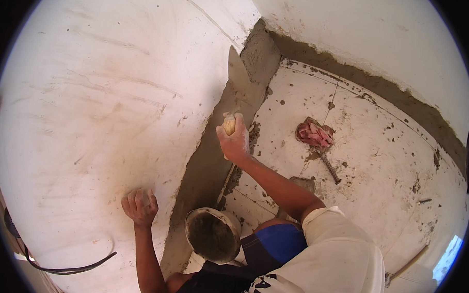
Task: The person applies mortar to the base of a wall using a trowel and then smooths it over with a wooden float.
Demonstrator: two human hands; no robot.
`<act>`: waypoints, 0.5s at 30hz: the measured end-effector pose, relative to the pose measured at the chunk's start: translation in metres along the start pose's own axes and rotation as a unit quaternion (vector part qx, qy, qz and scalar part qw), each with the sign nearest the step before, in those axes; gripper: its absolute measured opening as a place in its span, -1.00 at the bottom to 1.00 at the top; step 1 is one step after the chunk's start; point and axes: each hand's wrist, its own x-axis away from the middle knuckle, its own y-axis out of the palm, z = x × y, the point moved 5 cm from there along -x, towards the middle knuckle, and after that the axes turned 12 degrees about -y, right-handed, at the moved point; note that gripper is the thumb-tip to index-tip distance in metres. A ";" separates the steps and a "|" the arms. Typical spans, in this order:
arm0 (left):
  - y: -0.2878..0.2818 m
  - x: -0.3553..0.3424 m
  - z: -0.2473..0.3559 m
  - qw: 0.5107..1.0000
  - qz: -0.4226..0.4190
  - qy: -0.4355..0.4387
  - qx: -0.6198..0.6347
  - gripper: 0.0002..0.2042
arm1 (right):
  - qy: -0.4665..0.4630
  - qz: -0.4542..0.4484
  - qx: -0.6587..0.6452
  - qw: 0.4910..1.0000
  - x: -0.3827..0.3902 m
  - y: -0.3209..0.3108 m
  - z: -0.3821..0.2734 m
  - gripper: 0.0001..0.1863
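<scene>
My right hand (235, 141) is wrapped round the pale handle of a trowel (238, 70). The pointed blade reaches away from me, over a band of wet grey mortar (206, 150) along the foot of the white left wall (127, 122). Against that wall rests my left hand (140, 206), its fingers curled into a fist with nothing seen in them. A bucket (234, 222) with grey mortar inside stands close in front of my body, between my two forearms.
On the pale, mortar-spattered floor (367, 187) lie a crumpled reddish cloth (315, 135) and a short ribbed metal rod (329, 168). More mortar (345, 67) lines the far wall's base. A black cable (75, 270) hangs at lower left; a thin stick (408, 263) lies at lower right.
</scene>
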 end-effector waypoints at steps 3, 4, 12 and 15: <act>-0.003 0.005 -0.005 1.000 -0.020 0.012 -0.008 -0.72 | 0.108 0.004 -0.041 0.993 -0.009 -0.024 0.017 -0.51; -0.005 0.010 -0.008 1.000 -0.023 0.011 -0.015 -0.72 | 0.131 0.020 -0.056 0.990 -0.013 -0.030 0.023 -0.54; 0.008 0.007 0.001 0.999 0.001 -0.016 -0.045 -0.73 | 0.204 0.090 -0.069 0.972 -0.069 -0.114 0.158 -0.69; 0.001 0.008 -0.006 0.999 0.005 -0.011 -0.052 -0.72 | 0.269 0.017 -0.250 0.930 -0.079 -0.090 0.132 -0.60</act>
